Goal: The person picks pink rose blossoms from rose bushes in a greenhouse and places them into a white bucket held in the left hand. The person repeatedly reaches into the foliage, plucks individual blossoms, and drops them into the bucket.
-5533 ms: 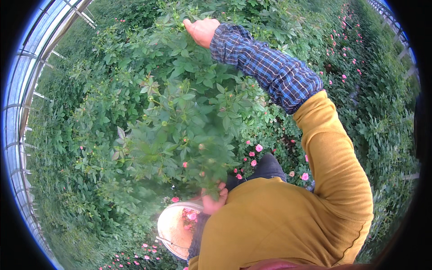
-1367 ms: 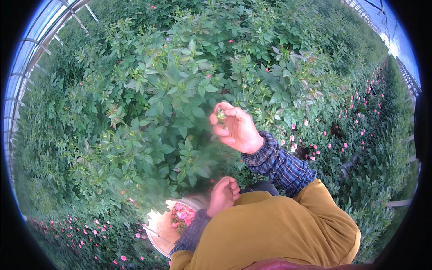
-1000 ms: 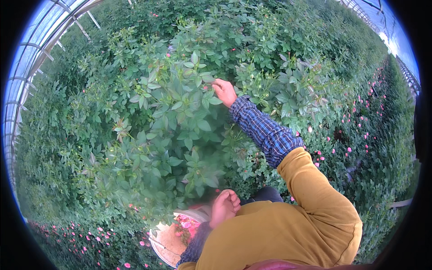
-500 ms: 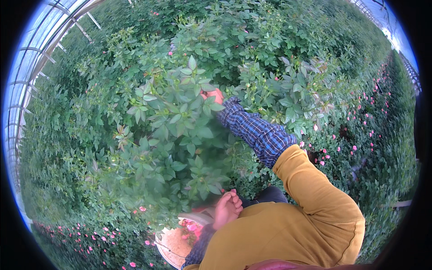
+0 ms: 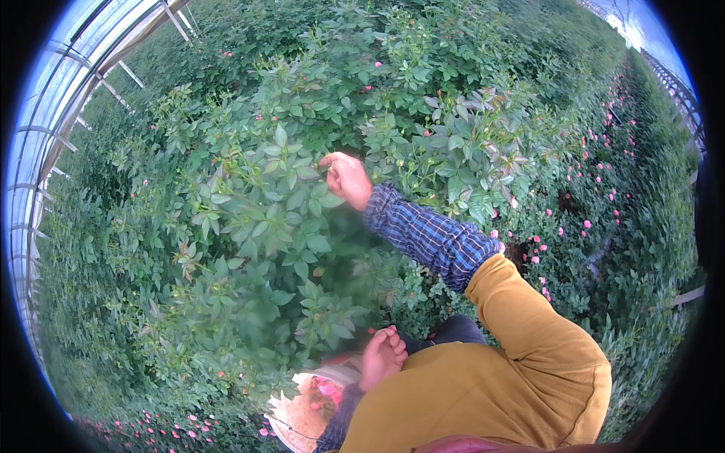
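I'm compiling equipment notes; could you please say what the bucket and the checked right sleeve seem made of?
Bucket: probably smooth plastic, judging by its pale wall and curved rim, though coated metal is possible. Checked right sleeve: matt, woven-looking cloth, perhaps cotton, given its soft creases.

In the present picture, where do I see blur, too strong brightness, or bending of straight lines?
Head view: a hazy blur softens the leaves above the bucket; head view: the sky at upper right glares almost white; head view: the greenhouse frame at left bends along the fisheye rim; head view: the right hand looks fairly sharp.
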{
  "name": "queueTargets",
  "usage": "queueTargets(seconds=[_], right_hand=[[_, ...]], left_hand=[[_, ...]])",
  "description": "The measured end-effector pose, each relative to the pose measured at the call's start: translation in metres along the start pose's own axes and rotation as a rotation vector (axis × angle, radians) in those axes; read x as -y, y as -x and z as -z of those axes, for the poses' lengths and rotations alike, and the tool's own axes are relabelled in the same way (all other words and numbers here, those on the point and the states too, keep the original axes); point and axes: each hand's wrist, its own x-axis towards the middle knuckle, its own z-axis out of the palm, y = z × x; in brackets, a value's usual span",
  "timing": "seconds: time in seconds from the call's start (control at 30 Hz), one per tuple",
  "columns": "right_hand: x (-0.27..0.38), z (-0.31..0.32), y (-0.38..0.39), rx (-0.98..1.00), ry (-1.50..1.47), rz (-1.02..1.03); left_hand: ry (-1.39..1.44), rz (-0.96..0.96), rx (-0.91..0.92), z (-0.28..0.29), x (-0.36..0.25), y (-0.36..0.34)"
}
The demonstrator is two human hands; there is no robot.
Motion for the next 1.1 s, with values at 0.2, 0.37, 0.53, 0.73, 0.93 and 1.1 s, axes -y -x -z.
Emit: queueTargets(seconds=[0.2,0.37,0.53,0.73,0.93,1.1], right_hand=[[0.104,0.059,0.013,-0.152,-0.379,0.309],[0.098,0.123,-0.038,-0.336,0.694,0.413],[0.071,0.145,-0.065,-0.150,1.160,0.079],[0.077,0.105,-0.024,-0.069,1.027,-0.025],[0.093,0.039,0.111,0.172,0.041,0.039],[0.043,0.026,0.246,0.421,0.664,0.144]], left_hand=[[0.004,0.046,0.023,-0.003,0.003,-0.003],[-0.018,0.092,0.001,-0.003,0.005,-0.006],[-0.009,0.091,0.028,0.001,0.009,-0.004],[-0.026,0.111,0.027,-0.001,0.012,-0.012],[-0.088,0.093,0.077,-0.021,0.017,-0.023],[0.095,-0.101,0.173,-0.046,0.045,-0.035]])
